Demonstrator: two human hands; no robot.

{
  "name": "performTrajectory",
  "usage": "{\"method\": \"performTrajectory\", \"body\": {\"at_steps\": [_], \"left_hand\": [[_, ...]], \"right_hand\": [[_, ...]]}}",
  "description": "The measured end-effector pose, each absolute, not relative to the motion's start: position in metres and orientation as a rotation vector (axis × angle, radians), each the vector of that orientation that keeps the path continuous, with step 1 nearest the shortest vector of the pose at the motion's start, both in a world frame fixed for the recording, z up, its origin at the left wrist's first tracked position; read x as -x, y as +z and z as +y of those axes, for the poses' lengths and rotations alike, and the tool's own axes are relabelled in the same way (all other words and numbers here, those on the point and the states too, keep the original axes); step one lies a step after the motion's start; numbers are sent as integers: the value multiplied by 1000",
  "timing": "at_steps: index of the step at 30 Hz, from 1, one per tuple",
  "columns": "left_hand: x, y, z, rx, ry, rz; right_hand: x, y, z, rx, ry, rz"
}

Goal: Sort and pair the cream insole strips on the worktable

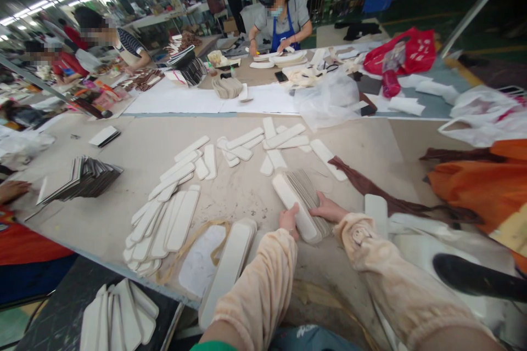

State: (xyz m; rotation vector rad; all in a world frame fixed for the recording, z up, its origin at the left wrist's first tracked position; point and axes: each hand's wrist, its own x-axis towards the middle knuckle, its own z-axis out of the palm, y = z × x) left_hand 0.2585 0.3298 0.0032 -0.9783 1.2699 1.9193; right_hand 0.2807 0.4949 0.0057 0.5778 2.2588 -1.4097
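I read pale characters at one o'clock on the red bag (418,50), too blurred to make out. My left hand (289,221) reaches in from seven o'clock, thumb up, my right hand (329,209) from four; both grip the leaning stack of pale strips (297,205) between them, above the table (247,203).

Matt, smooth off-white strips (181,219); glossy red plastic bag (420,52); crinkled clr. plastic (329,93).

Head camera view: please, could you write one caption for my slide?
Two hands grip a stack of pale, rounded strips on a worktable scattered with similar strips.
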Motion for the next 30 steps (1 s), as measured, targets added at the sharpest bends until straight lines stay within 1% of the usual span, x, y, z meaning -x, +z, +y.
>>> {"method": "performTrajectory", "body": {"at_steps": [6, 12, 17, 19, 22, 24, 27, 30], "left_hand": [[-263, 8, 327, 920, 1911, 1170], [-258, 13, 346, 775, 2013, 1093], [-251, 22, 347, 724, 2023, 1092], [-250, 32, 344, 684, 2022, 1069], [-246, 59, 338, 513, 1968, 931], [-244, 83, 333, 386, 1945, 841], [-245, 124, 320, 269, 2003, 779], [-253, 162, 297, 258, 2089, 777]], "right_hand": [[-283, 7, 508, -514, -1590, 2144], [-301, 8, 500, -451, -2041, 1619], [-308, 26, 490, -589, -1990, 1698], [-304, 39, 492, -575, -1969, 1767], [-294, 67, 497, -499, -1950, 1897], [-289, 96, 498, -518, -1887, 2080], [-288, 157, 488, -535, -1681, 2430], [-300, 226, 463, -418, -1494, 2663]]}}
